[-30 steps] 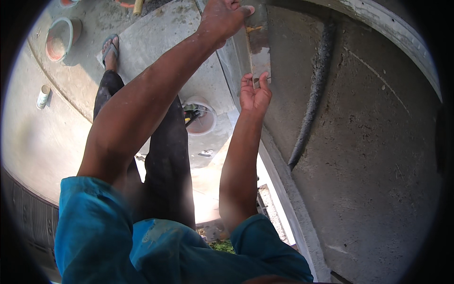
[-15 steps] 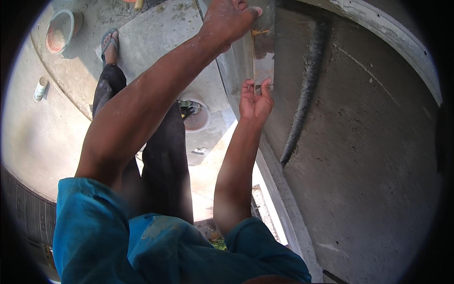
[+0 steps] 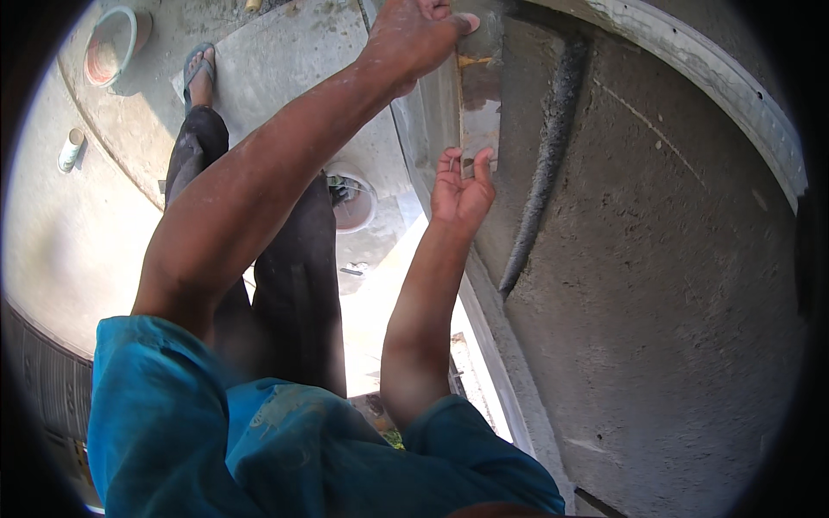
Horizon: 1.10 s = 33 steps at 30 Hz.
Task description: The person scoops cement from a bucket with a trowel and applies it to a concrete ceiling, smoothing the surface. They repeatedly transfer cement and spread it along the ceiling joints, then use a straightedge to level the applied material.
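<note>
A flat, narrow grey strip (image 3: 481,99) with a smooth, shiny face and an orange-brown mark lies along the edge of the grey plastered wall. I cannot tell what it is made of. My left hand (image 3: 419,39) is closed at its upper part, thumb on its face; some of the fingers are cut off by the top of the picture. At the lower end, my right hand (image 3: 464,190) turns its palm up and pinches the strip between thumb and fingers.
A rough dark groove (image 3: 553,147) runs down the wall (image 3: 665,285), with a pale curved edge (image 3: 717,69) above it. On the floor stand a bucket holding tools (image 3: 356,207), another bucket (image 3: 129,43) and a small can (image 3: 71,151). My sandalled foot (image 3: 200,73) rests on a grey slab (image 3: 285,60).
The view has shifted slightly, so the wall and floor things sit a little differently in the picture. Both hands keep their hold on the strip, which stays along the wall edge.
</note>
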Tool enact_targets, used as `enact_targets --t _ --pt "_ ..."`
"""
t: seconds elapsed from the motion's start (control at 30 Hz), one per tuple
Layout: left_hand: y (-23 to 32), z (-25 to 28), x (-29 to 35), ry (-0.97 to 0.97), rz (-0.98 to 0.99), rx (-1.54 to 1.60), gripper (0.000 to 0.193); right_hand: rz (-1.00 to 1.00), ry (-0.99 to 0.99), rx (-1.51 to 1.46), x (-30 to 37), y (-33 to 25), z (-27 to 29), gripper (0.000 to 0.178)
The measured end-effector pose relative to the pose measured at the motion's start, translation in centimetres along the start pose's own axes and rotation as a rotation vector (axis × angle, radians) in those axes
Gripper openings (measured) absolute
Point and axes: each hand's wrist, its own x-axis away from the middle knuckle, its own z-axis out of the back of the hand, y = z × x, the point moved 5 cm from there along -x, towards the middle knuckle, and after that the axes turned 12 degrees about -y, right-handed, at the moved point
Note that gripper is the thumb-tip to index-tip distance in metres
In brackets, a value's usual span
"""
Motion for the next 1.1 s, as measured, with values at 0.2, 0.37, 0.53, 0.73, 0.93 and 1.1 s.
enact_targets --t 0.2,0.37,0.53,0.73,0.93,1.1 --pt "0.4 -0.5 0.6 0.006 -0.053 0.083 0.023 -0.029 0.002 -0.053 -0.2 -0.3 0.5 0.054" --pt "0.8 -0.6 0.7 -0.026 -0.002 0.011 0.022 -0.037 -0.032 -0.089 0.2 -0.8 0.5 0.053" --pt "2.6 -0.5 2.0 -0.003 -0.100 0.082 0.023 0.006 0.001 -0.070 1.9 -1.5 -1.2 0.047" --pt "4.2 -0.4 3.1 -0.052 -0.046 0.019 0.024 -0.005 0.017 -0.070 2.5 -2.5 -0.9 0.043" --pt "4.1 -0.8 3.1 -0.009 -0.107 0.149 0.027 -0.026 0.035 -0.092 3.2 -2.8 -1.2 0.041" --pt "5.4 -0.4 4.1 -0.069 -0.018 0.084 0.027 -0.003 0.031 -0.078 3.7 -3.3 -1.1 0.044"
